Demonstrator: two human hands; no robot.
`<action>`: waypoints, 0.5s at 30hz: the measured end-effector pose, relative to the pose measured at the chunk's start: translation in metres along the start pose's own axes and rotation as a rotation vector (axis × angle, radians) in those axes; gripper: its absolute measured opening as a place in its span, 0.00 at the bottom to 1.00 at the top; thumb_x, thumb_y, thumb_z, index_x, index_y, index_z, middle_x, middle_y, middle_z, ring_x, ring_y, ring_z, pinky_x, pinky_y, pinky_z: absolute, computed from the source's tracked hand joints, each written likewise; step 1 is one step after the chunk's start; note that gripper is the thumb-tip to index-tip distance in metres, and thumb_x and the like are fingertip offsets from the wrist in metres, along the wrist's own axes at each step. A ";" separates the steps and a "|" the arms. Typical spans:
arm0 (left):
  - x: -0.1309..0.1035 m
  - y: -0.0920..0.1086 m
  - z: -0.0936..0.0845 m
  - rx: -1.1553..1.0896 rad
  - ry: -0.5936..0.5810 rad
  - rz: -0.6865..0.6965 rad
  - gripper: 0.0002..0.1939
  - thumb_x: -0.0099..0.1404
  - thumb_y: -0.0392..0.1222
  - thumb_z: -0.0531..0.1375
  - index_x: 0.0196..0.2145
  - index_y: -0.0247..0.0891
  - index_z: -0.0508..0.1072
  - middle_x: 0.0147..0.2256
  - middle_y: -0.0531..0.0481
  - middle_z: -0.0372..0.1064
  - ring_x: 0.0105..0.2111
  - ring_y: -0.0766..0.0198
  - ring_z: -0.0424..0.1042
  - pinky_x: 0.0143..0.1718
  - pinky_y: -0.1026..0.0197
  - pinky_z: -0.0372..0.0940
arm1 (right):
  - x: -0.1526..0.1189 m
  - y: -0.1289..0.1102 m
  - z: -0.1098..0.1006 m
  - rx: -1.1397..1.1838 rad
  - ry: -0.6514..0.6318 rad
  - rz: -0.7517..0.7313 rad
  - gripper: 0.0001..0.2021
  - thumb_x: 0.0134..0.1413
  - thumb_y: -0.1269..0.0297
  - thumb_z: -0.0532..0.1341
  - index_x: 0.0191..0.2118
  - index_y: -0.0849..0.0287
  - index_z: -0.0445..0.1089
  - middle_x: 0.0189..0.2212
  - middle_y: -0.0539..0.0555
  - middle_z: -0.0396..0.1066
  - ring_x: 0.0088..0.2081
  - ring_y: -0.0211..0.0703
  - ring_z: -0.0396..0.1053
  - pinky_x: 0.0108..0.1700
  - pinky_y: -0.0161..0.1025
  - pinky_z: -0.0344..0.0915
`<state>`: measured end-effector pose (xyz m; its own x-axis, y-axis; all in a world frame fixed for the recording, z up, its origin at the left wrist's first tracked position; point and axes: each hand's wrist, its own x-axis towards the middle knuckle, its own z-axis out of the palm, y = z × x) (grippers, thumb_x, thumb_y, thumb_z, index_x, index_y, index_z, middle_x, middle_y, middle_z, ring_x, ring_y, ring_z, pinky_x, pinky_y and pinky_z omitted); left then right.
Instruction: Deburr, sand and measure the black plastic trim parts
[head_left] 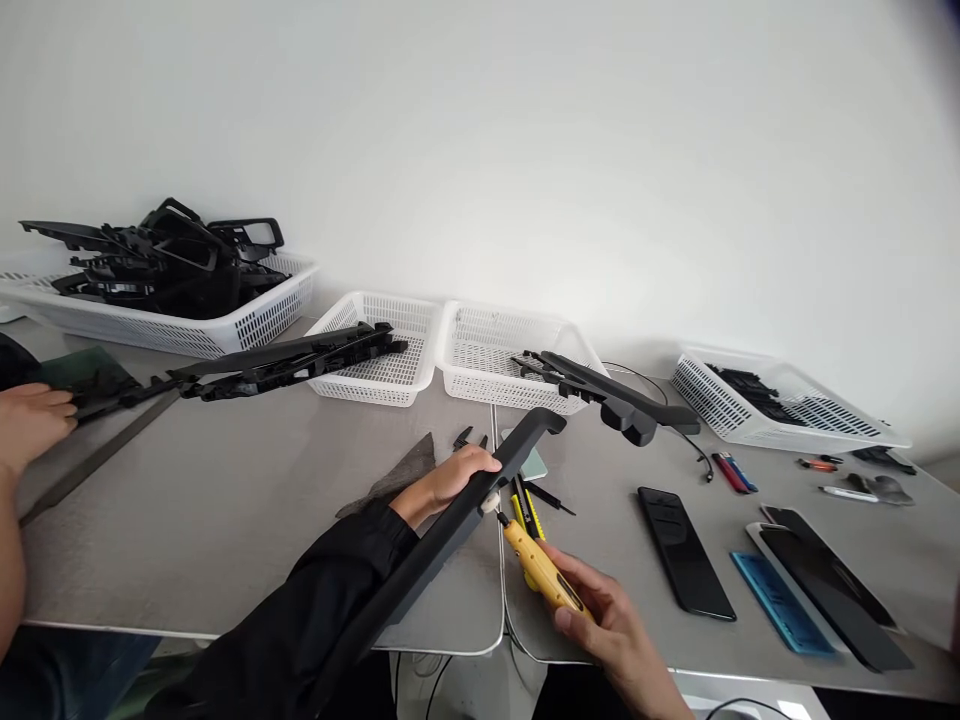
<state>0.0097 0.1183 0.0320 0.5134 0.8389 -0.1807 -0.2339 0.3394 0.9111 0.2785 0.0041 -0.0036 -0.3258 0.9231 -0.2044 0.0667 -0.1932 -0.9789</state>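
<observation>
L hand (454,475) grips the long blk trim piece (517,450) nr its upper end, thumb on top, other fingers mostly hidden; R hand (611,625) is wrapped round a yellow tool (547,572), its pale tip (490,502) at the trim's edge, contact likely but hard to confirm. Trim slants over the table (262,530), alongside the L forearm. Looks like plastic: prob. light, fairly stiff, a bit flexy lengthwise, easy to scuff; best held close to the tip w/ the lower end braced. Beyond: mid-L basket (367,388) w/ blk strips (300,365) lying over its rim; mid-R basket (480,385) w/ blk parts (600,385) across its R front; far-R basket (765,432) w/ dark pcs (754,393) inside; far-L basket (172,335) heaped w/ blk frames (187,260)
</observation>
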 end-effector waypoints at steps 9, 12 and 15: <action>0.000 -0.002 -0.002 0.001 -0.028 -0.005 0.20 0.57 0.55 0.64 0.18 0.41 0.64 0.14 0.50 0.63 0.14 0.67 0.58 0.15 0.62 0.49 | 0.000 0.005 -0.002 -0.005 -0.001 -0.015 0.32 0.51 0.44 0.74 0.61 0.46 0.79 0.63 0.61 0.76 0.64 0.68 0.71 0.69 0.62 0.61; 0.001 -0.004 -0.004 0.004 -0.036 -0.001 0.21 0.58 0.55 0.64 0.19 0.41 0.64 0.16 0.50 0.63 0.14 0.68 0.56 0.15 0.63 0.49 | 0.001 0.004 -0.002 -0.009 0.003 -0.016 0.32 0.51 0.43 0.74 0.61 0.47 0.79 0.62 0.61 0.76 0.63 0.68 0.72 0.69 0.62 0.61; 0.001 -0.005 -0.006 0.006 -0.055 -0.004 0.21 0.59 0.55 0.64 0.19 0.41 0.63 0.16 0.51 0.63 0.14 0.67 0.58 0.16 0.63 0.51 | 0.000 0.005 -0.002 -0.018 -0.003 -0.007 0.33 0.50 0.42 0.75 0.61 0.48 0.79 0.62 0.62 0.76 0.63 0.69 0.72 0.69 0.63 0.61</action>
<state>0.0069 0.1202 0.0251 0.5588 0.8130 -0.1639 -0.2273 0.3402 0.9125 0.2807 0.0043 -0.0081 -0.3295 0.9233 -0.1972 0.0813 -0.1803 -0.9802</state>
